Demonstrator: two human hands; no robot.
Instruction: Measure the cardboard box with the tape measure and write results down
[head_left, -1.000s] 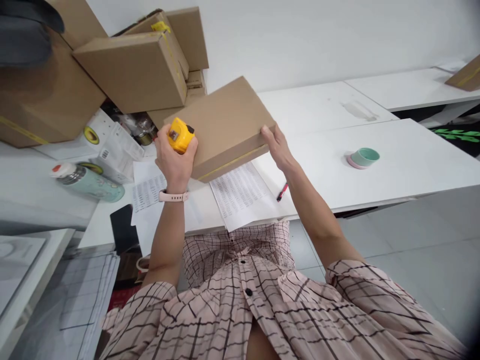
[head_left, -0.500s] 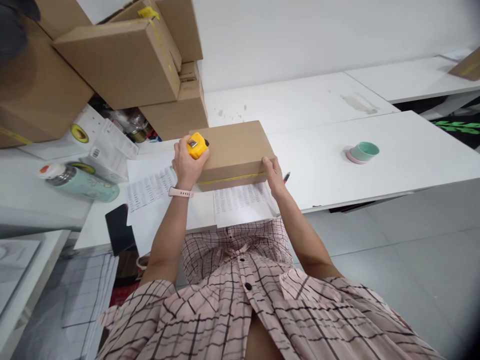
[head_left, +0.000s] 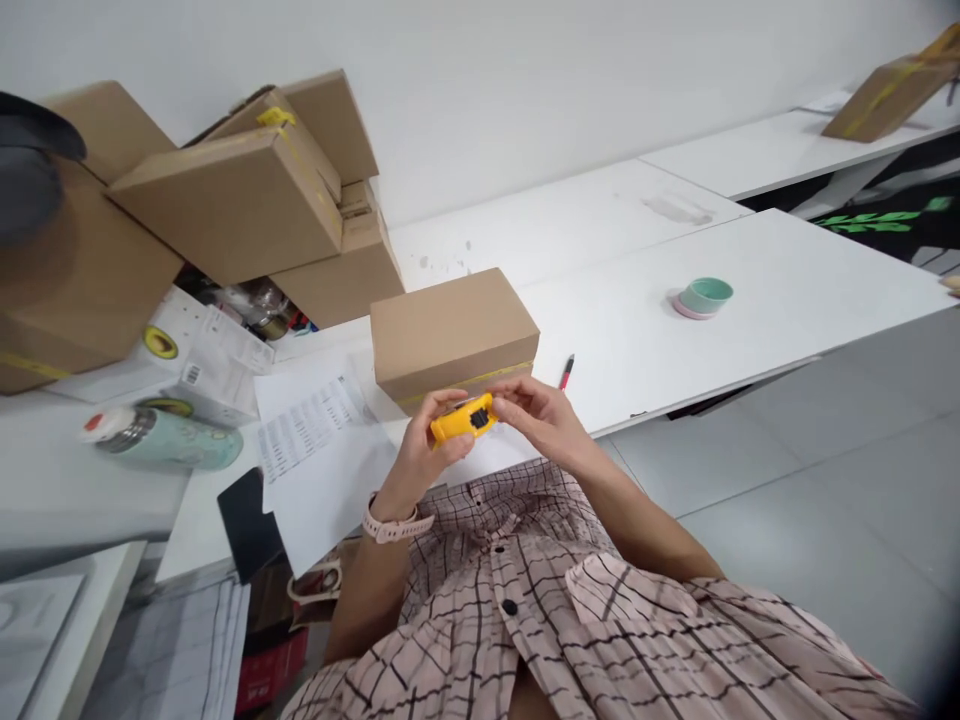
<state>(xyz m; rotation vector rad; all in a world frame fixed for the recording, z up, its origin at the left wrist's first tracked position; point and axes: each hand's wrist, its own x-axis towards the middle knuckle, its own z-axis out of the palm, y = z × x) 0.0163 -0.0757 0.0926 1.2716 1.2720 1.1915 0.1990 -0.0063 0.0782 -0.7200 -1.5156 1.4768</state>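
Left hand (head_left: 415, 452) grips the yellow tape measure (head_left: 454, 424), seemingly to steady it; right hand (head_left: 550, 424) pinches its right end near the carton (head_left: 454, 325).

A plain white wall (head_left: 525, 90) is spreading from 11 to 1 o'clock. Below it, a white bench (head_left: 630, 360) is stretching from about 8 o'clock round to 3, with thin seams parting its panels and greyish marks (head_left: 679, 208) showing at 11 and 2. A farther white top (head_left: 757, 160) is continuing the row at 2. Under that, a green leaf pattern (head_left: 877, 222) is standing out against black. Pale grey floor tiles (head_left: 787, 510) are filling 4 o'clock, narrow joints crossing them. Soft, even light is covering wall and bench.
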